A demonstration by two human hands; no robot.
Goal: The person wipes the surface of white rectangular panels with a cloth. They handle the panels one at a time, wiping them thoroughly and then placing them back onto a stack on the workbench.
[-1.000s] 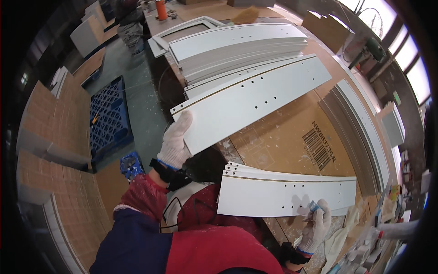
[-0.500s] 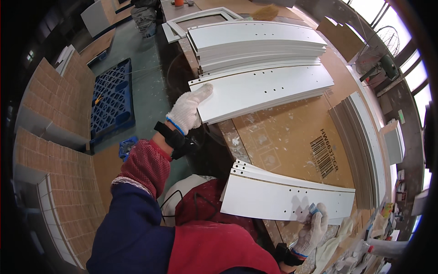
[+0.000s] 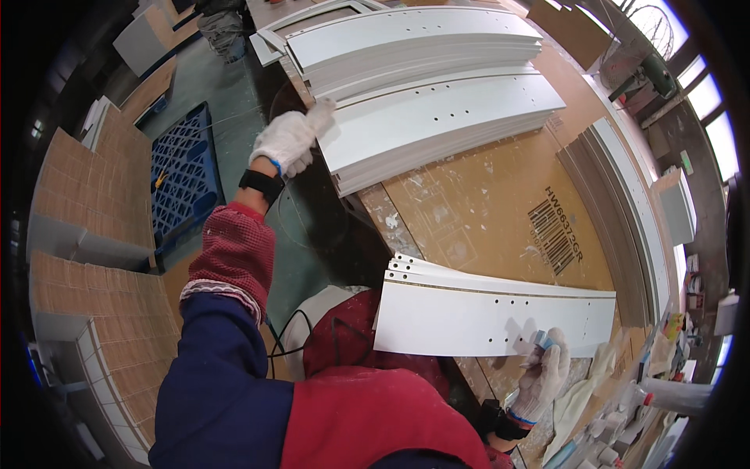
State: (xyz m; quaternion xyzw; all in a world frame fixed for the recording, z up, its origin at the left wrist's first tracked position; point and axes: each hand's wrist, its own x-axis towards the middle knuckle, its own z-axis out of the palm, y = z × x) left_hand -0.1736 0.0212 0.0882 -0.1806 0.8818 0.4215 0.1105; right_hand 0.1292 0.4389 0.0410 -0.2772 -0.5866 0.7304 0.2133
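My left hand, in a white knitted glove, grips the left end of the top white panel on a stack of long, slightly curved panels with small dark holes. Its thumb side lies over the corner, and the other fingers curl below the edge. Closer to me, a few similar panels lie slightly fanned at their left ends. Over the near edge of these, my gloved right hand is closed on a small blue block. The fingers partly hide the block, so its material is unclear.
Behind the left-hand stack stands another panel stack, with a white frame beyond. Brown cardboard covers the bench. Curved panels stand along the right. A blue pallet and board stacks are at left.
My left hand has shifted toward the panel's left end, now covering its corner holes. The right hand stays by the near panels with the blue block. The whole view has shifted slightly.
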